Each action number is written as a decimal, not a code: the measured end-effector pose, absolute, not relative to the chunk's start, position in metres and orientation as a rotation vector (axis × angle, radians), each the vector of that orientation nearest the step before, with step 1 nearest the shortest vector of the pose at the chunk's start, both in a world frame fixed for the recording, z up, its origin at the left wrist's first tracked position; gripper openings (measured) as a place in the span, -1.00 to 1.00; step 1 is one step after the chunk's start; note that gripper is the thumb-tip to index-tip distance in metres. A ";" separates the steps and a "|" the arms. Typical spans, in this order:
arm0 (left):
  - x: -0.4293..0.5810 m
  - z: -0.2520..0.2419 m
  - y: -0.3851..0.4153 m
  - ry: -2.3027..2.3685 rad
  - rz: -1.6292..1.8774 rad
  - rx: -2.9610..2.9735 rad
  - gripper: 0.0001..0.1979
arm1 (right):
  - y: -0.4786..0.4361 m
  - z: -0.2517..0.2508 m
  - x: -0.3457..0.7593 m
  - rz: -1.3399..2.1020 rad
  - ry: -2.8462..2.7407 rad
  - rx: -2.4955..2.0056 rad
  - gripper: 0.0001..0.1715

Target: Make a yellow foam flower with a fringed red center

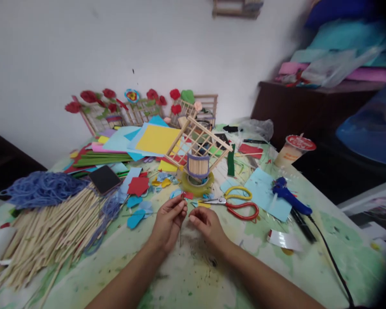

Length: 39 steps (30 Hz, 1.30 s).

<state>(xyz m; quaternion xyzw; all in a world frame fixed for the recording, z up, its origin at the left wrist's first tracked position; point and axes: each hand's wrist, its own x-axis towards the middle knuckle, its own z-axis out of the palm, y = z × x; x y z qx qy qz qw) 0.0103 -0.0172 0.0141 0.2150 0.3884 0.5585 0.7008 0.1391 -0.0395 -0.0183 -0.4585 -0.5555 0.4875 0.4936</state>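
The left hand point(171, 216) pinches a thin stem point(180, 239) between thumb and fingers, the stem hanging below the grip. At four o'clock from that pinch, the right hand point(209, 225) is half curled; whether it holds anything cannot be told. Scissors point(225, 201) lie between one and two o'clock from the right hand, a glue gun point(292, 202) farther off at two. Sticks point(54, 240) are heaped at nine o'clock from the left hand.

Tiny item point(182, 195) in L hand point(169, 219) too sm. to ID; wall rack point(236, 13) cut off @ top edge, white obj. point(0, 245) @ L edge.
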 end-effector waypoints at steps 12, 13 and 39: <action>0.032 0.001 -0.020 0.881 1.307 0.316 -0.78 | -0.045 -0.022 0.137 1.123 -1.453 -1.300 -0.89; 0.031 0.002 -0.021 0.878 1.297 0.296 -0.78 | -0.046 -0.021 0.137 1.093 -1.479 -1.326 -0.89; 0.023 0.007 -0.032 0.864 1.114 0.286 -0.76 | -0.050 -0.015 0.147 0.990 -1.449 -1.217 -0.79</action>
